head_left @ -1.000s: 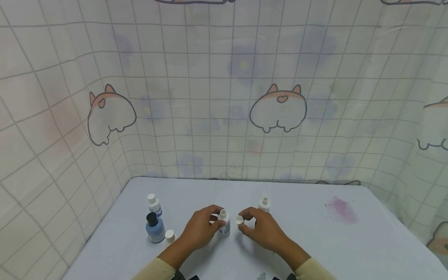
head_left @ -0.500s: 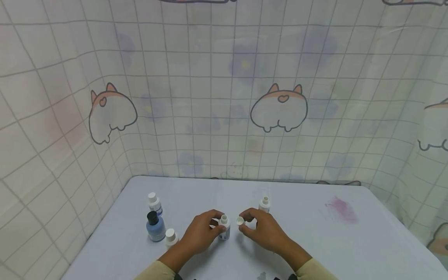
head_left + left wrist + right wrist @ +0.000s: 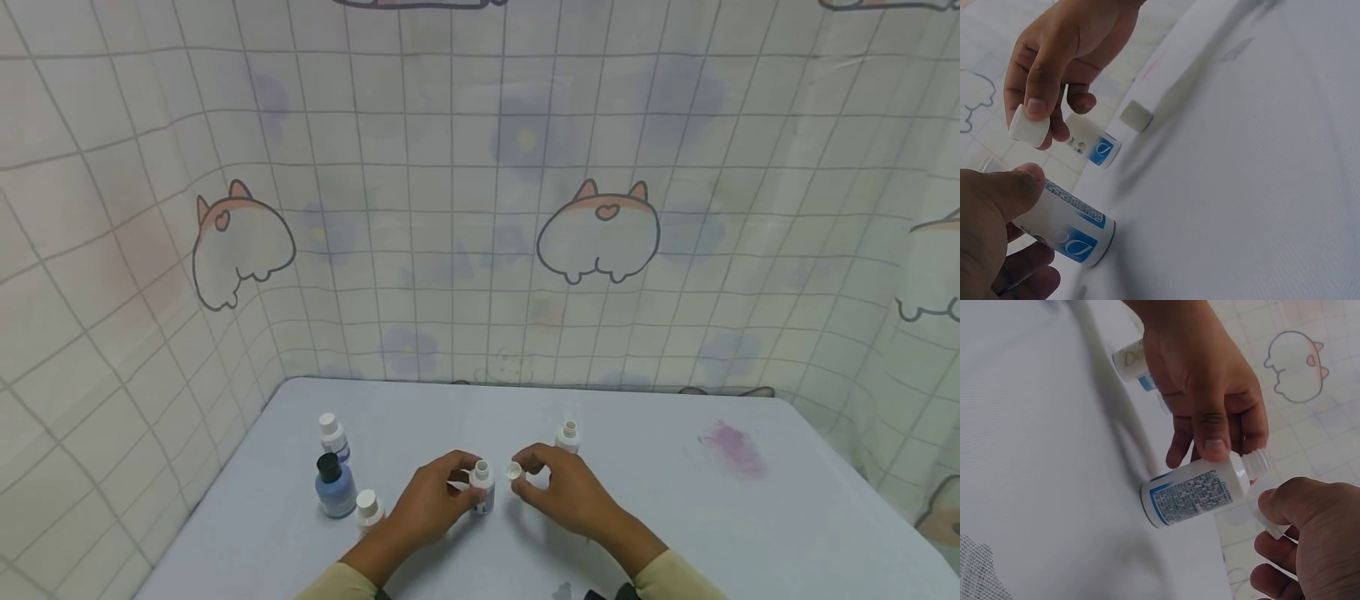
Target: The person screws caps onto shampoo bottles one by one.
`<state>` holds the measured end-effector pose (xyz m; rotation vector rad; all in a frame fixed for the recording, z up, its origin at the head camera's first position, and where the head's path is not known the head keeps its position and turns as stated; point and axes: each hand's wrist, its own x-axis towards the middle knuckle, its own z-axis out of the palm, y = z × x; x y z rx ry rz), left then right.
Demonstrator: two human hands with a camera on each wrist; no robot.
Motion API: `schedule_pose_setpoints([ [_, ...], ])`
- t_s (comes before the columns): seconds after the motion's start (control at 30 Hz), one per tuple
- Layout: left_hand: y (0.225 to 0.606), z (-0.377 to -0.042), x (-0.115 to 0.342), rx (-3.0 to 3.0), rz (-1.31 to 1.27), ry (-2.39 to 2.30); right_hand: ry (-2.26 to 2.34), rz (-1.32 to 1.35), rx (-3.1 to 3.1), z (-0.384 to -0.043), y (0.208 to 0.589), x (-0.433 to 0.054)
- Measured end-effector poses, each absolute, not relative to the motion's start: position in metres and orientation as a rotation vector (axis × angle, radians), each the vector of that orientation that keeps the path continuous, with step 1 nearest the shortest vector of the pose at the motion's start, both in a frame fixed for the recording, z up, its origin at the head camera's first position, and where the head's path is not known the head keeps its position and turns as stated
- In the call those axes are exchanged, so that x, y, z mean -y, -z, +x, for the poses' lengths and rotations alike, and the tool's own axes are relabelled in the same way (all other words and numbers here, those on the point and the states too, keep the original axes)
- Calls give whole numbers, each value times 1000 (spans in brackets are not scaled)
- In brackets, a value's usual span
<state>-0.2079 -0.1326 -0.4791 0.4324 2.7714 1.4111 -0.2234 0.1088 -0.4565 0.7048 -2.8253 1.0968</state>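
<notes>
My left hand [image 3: 437, 502] grips a white bottle [image 3: 487, 482] with a blue label, thumb on the near side. Its threaded neck is bare and points up; whether the base touches the table I cannot tell. Just to its right, my right hand [image 3: 568, 497] pinches a small white screw cap [image 3: 513, 471] between thumb and fingers, hollow side showing. Cap and neck are apart. In the left wrist view the cap [image 3: 1029, 128] hangs close above the bottle [image 3: 1063, 219]. A second uncapped white bottle [image 3: 567, 437] stands behind my right hand, partly hidden by it.
A loose white cap [image 3: 1136, 117] lies on the white table [image 3: 675, 517] near the second bottle. At the left stand a blue bottle with black cap [image 3: 335, 492] and two capped white bottles, one far [image 3: 333, 438], one beside my left wrist [image 3: 369, 511]. A pink stain [image 3: 733, 450] marks the right.
My left hand has brought the bottle slightly down and towards me. My right hand keeps the cap in nearly the same place.
</notes>
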Motion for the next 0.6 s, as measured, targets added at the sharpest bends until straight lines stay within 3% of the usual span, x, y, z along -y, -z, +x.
schedule_pose_setpoints([
  [0.6, 492, -213, 130, -2740, 434, -1385, -1116, 696, 2836, -227, 446, -103],
])
